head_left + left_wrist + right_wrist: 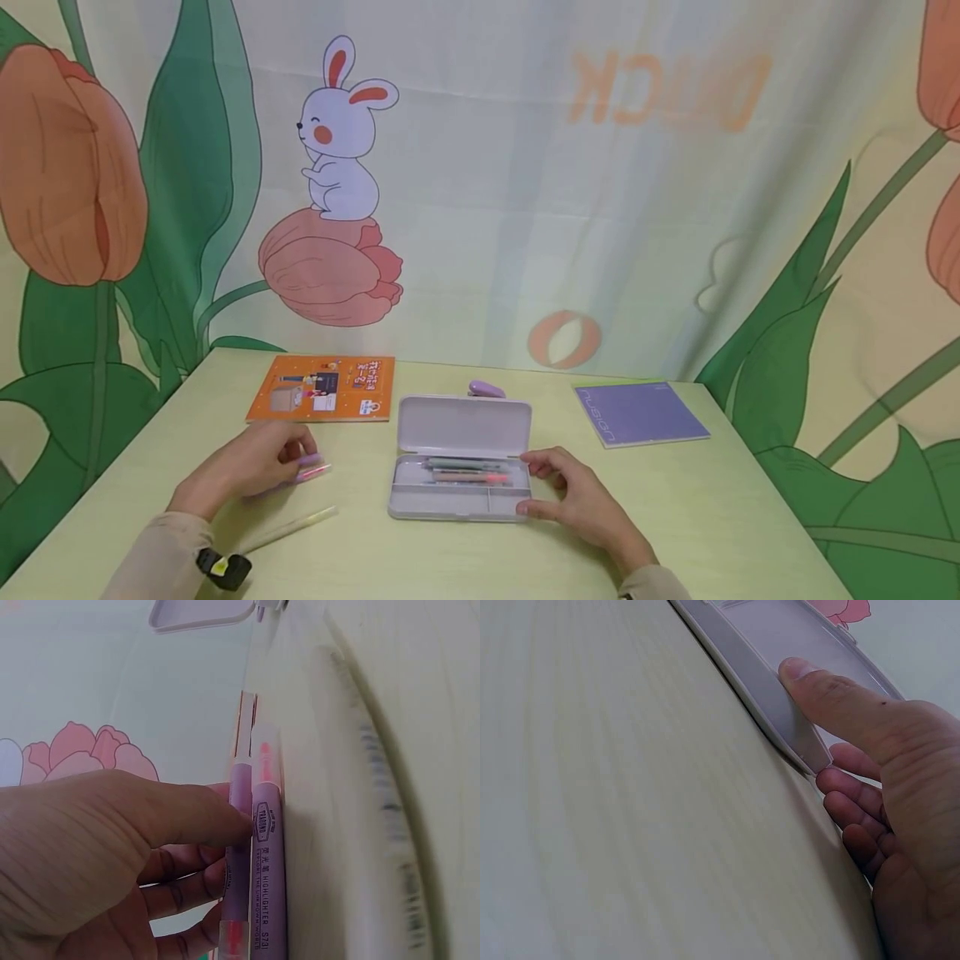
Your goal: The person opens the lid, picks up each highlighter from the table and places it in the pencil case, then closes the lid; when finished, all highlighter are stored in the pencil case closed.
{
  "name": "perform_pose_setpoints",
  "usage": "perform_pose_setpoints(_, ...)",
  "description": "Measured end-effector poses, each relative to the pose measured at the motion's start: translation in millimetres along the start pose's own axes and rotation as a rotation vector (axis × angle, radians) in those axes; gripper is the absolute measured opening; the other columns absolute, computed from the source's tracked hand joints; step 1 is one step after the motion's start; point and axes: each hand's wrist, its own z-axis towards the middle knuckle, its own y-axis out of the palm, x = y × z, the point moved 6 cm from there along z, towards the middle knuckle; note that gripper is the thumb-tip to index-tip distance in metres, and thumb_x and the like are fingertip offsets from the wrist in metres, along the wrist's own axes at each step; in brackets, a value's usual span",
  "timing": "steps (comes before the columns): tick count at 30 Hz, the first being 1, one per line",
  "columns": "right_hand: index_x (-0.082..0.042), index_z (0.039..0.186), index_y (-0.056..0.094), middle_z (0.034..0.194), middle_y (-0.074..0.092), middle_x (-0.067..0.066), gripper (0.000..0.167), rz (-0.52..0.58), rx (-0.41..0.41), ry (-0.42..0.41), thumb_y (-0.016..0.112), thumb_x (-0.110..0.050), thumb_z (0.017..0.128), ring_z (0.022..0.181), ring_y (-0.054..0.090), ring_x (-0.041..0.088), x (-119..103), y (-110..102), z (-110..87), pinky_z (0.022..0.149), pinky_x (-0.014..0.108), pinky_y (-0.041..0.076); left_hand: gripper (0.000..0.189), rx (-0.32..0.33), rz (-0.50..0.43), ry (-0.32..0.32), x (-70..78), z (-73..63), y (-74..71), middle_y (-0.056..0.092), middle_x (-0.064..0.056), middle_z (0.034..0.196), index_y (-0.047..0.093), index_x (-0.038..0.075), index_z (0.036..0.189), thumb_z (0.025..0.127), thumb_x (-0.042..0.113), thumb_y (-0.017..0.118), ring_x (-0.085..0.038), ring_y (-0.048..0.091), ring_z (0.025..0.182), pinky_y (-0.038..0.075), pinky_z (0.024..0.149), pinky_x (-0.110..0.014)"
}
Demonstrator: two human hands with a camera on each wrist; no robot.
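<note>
My left hand (251, 462) pinches a purple highlighter (239, 795) between thumb and fingers, low over the table. Right alongside lies a second purple highlighter (268, 847) with a clear cap and pink tip. Nearer to me rests a pale yellow highlighter (292, 529), blurred in the left wrist view. An open pencil case (438, 502), light grey-lilac with its lid raised, stands mid-table. Several pens (465, 467) lie in its back compartment. My right hand (581, 500) holds the case's right end, thumb at the front corner and fingers by the side.
An orange booklet (318, 390) lies at the back left, beyond my left hand. A purple notebook (641, 414) is at the back right. Behind the case lid sits a small purple object (487, 388). A printed curtain (480, 208) hangs along the table's far edge.
</note>
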Motion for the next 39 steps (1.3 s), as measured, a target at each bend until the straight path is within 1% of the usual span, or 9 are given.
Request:
perform_pose_setpoints(4,-0.019,0.144,0.070,0.125,0.069,-0.001,0.067,0.005,-0.001,0.003,0.099,-0.034,0.086,0.120,0.062,0.026,-0.2,-0.5,0.1,0.102,0.032,0.048,0.016,0.000,-0.005,-0.009,1.1,0.4,-2.3,0.062,0.000,0.087,0.077,0.011,0.106,0.094,0.000,0.080,-0.017,0.056,0.081,0.048,0.068,-0.030)
perform_pose_setpoints(8,-0.019,0.144,0.070,0.125,0.069,-0.002,0.067,0.006,-0.005,0.008,0.099,-0.034,0.086,0.121,0.061,0.026,0.0,-0.2,0.2,0.103,0.033,0.048,0.016,-0.006,0.001,-0.024,1.0,0.7,-2.7,0.062,0.000,0.088,0.077,0.010,0.107,0.095,0.001,0.080,-0.017,0.056,0.082,0.048,0.068,-0.031)
perform_pose_setpoints(15,-0.020,0.145,0.070,0.126,0.069,-0.002,0.068,-0.005,-0.002,0.009,0.099,-0.035,0.085,0.122,0.062,0.026,-0.1,-0.4,0.7,0.104,0.035,0.048,0.015,-0.010,0.007,-0.020,0.4,1.5,-1.4,0.063,0.000,0.088,0.078,0.010,0.108,0.096,0.001,0.080,-0.017,0.056,0.083,0.048,0.069,-0.030)
perform_pose_setpoints(20,-0.019,0.145,0.070,0.126,0.069,-0.002,0.068,-0.002,-0.008,0.015,0.099,-0.035,0.085,0.122,0.062,0.026,-1.2,-0.2,0.7,0.104,0.036,0.048,0.015,-0.018,0.008,-0.038,-1.9,2.0,0.3,0.063,0.000,0.089,0.078,0.011,0.108,0.096,0.002,0.080,-0.018,0.056,0.083,0.049,0.070,-0.030)
perform_pose_setpoints(28,-0.020,0.145,0.070,0.126,0.069,-0.001,0.068,-0.001,-0.007,0.023,0.099,-0.035,0.085,0.122,0.061,0.026,-1.6,-0.1,0.0,0.105,0.036,0.048,0.014,-0.015,0.046,-0.025,-0.5,2.4,0.3,0.063,0.002,0.087,0.079,0.012,0.108,0.097,0.004,0.080,-0.017,0.057,0.084,0.049,0.072,-0.031)
perform_pose_setpoints(35,-0.020,0.144,0.070,0.126,0.069,-0.001,0.067,-0.001,-0.004,0.020,0.099,-0.034,0.085,0.122,0.061,0.026,-0.4,-0.2,0.3,0.105,0.035,0.048,0.014,-0.025,0.044,-0.043,-1.2,3.6,1.6,0.063,0.001,0.088,0.079,0.012,0.108,0.097,0.003,0.079,-0.018,0.057,0.085,0.050,0.074,-0.033)
perform_pose_setpoints(37,-0.020,0.144,0.070,0.126,0.069,-0.002,0.067,-0.001,-0.005,0.020,0.099,-0.034,0.086,0.122,0.061,0.026,0.0,0.0,0.4,0.105,0.034,0.048,0.015,-0.023,0.054,-0.042,1.1,3.2,0.6,0.062,0.001,0.088,0.079,0.013,0.109,0.097,0.003,0.079,-0.017,0.057,0.084,0.050,0.073,-0.032)
perform_pose_setpoints(39,-0.019,0.145,0.070,0.126,0.069,-0.002,0.067,-0.005,-0.008,0.018,0.099,-0.035,0.086,0.121,0.061,0.026,0.2,0.1,0.6,0.105,0.034,0.048,0.015,-0.016,0.070,-0.026,9.5,2.5,-1.9,0.061,0.002,0.087,0.079,0.013,0.109,0.098,0.004,0.079,-0.016,0.056,0.083,0.049,0.072,-0.031)
